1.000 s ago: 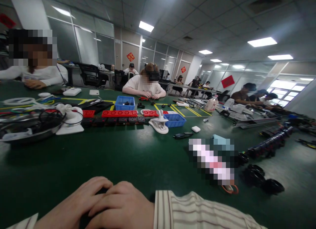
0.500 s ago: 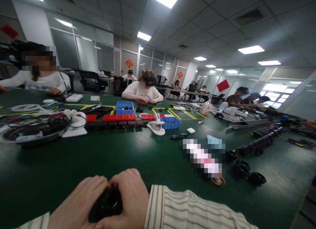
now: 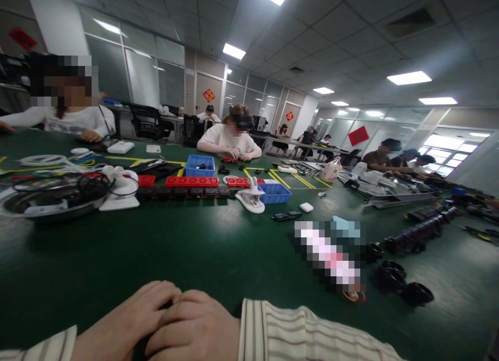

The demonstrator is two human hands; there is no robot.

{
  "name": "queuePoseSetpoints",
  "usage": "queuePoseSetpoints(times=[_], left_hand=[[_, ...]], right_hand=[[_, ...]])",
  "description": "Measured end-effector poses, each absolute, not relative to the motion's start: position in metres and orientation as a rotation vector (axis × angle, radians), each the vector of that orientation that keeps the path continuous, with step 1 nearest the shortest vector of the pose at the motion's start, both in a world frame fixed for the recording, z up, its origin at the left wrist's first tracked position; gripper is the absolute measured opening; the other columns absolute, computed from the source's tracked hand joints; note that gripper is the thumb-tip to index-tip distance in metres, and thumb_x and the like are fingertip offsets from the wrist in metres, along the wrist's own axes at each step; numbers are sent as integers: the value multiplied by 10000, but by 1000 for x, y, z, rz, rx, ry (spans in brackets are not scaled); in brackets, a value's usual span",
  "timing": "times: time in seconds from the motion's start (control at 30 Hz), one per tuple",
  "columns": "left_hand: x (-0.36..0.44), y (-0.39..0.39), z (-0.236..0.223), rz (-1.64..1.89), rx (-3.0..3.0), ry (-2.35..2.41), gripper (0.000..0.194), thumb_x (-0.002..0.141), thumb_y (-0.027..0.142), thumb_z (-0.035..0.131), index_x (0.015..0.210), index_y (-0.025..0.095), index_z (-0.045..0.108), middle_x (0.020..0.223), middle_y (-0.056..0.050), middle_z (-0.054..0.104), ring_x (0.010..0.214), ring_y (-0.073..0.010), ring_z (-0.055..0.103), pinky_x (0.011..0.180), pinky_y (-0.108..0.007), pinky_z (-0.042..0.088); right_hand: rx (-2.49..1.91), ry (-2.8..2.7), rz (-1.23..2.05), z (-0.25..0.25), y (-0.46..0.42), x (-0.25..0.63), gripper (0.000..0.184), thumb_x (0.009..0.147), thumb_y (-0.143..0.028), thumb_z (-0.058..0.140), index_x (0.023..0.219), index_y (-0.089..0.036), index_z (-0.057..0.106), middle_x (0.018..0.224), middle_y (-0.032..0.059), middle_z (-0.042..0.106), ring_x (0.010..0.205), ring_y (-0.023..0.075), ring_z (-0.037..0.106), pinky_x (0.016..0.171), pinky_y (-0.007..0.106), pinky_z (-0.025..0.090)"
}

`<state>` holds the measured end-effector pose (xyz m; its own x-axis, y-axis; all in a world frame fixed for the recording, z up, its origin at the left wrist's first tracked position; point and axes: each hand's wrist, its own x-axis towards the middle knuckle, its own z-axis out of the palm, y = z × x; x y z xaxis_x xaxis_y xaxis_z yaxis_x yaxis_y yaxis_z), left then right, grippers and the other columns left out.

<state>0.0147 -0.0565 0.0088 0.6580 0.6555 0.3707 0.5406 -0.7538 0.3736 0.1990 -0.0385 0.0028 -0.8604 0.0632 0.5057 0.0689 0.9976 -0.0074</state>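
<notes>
At the bottom of the head view my left hand [image 3: 132,314] and my right hand [image 3: 198,324] meet just above the green table, fingers curled and touching. Both close around a glossy black ring-shaped part; they now hide nearly all of it, leaving only dark gaps between them. My right fingers lie bent over the front, beside the left fingertips. Similar black rounded parts [image 3: 417,293] lie on the table to the right. Nearer to my right hand is a long, blurred-out pink and white item [image 3: 327,257] with an orange loop.
Across the green table [image 3: 218,246] run red socket strips [image 3: 191,181], a white clip stand [image 3: 251,197] and blue bins [image 3: 199,166]. A metal bowl [image 3: 50,210] with cables stands left. Black parts in a row [image 3: 421,228] lie right. Co-workers sit around the table.
My right fingers have folded over the black part, which was plainly visible between my hands and is now hidden. The view has shifted slightly, so the table things appear farther right.
</notes>
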Motion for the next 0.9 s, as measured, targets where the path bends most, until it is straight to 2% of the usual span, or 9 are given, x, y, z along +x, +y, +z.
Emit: queuePoseSetpoints(times=[0.07, 0.17, 0.27, 0.33, 0.43, 0.57, 0.63, 0.77, 0.9], left_hand=[[11, -54, 8, 674, 2647, 888, 531, 659, 466, 685, 1129, 249, 564, 957, -20, 612, 870, -241, 549, 781, -300, 473], [10, -54, 11, 564, 2670, 819, 467, 662, 533, 674, 1031, 258, 589, 930, -25, 605, 824, -239, 548, 750, -316, 466], [16, -61, 13, 550, 2653, 942, 409, 653, 555, 667, 874, 220, 588, 850, -31, 580, 757, -233, 530, 705, -326, 451], [22, -65, 15, 551, 2623, 1031, 395, 653, 553, 671, 806, 202, 572, 820, -32, 564, 740, -232, 515, 695, -336, 442], [25, -68, 17, 483, 2554, 1063, 370, 680, 506, 683, 820, 181, 577, 853, -44, 552, 775, -242, 506, 712, -354, 437], [26, -67, 25, 349, 2472, 1016, 308, 631, 302, 711, 892, 190, 591, 933, -36, 535, 875, -256, 504, 793, -363, 435], [27, -68, 29, 313, 2430, 1007, 324, 603, 215, 680, 915, 203, 593, 971, -28, 529, 915, -251, 510, 831, -353, 438], [28, -69, 31, 330, 2406, 976, 379, 584, 147, 606, 957, 213, 591, 998, -25, 539, 934, -241, 532, 861, -342, 454], [19, -66, 19, 475, 2462, 925, 596, 586, 221, 681, 1152, 257, 497, 1104, -35, 555, 1040, -287, 512, 929, -392, 432]], right_hand=[[-97, -2579, -26, 5, -40, 199, 197, 910, -368, 462, 1045, -237, 521, 1093, -74, 629, 1138, 114, 463, 998, 275, 323], [-271, -2460, 35, 8, -45, 198, 340, 925, -461, 410, 1152, -211, 448, 1120, -13, 605, 1101, 120, 487, 976, 288, 340], [-452, -2392, 58, 8, -47, 196, 584, 818, -705, 389, 1079, -189, 468, 960, 28, 608, 883, 148, 554, 814, 324, 407], [-477, -2404, -21, 6, -48, 194, 648, 742, -782, 391, 974, -187, 498, 828, 16, 589, 733, 148, 542, 687, 326, 400], [-469, -2422, -155, 8, -50, 193, 521, 768, -693, 441, 870, -188, 521, 758, 4, 574, 663, 145, 514, 606, 318, 366], [-335, -2550, -173, 13, -55, 194, 254, 787, -427, 515, 882, -193, 539, 906, 13, 608, 792, 160, 532, 657, 317, 397], [-246, -2622, -157, 13, -55, 195, 263, 771, -415, 539, 924, -202, 529, 981, 10, 608, 856, 165, 530, 720, 313, 418], [-88, -2612, -37, 13, -53, 197, 333, 779, -454, 537, 981, -199, 465, 980, 6, 600, 962, 153, 521, 893, 290, 396], [-286, -2476, 224, 23, -49, 205, 356, 856, -461, 427, 1063, -174, 392, 1014, 38, 579, 1016, 137, 521, 918, 278, 382]])
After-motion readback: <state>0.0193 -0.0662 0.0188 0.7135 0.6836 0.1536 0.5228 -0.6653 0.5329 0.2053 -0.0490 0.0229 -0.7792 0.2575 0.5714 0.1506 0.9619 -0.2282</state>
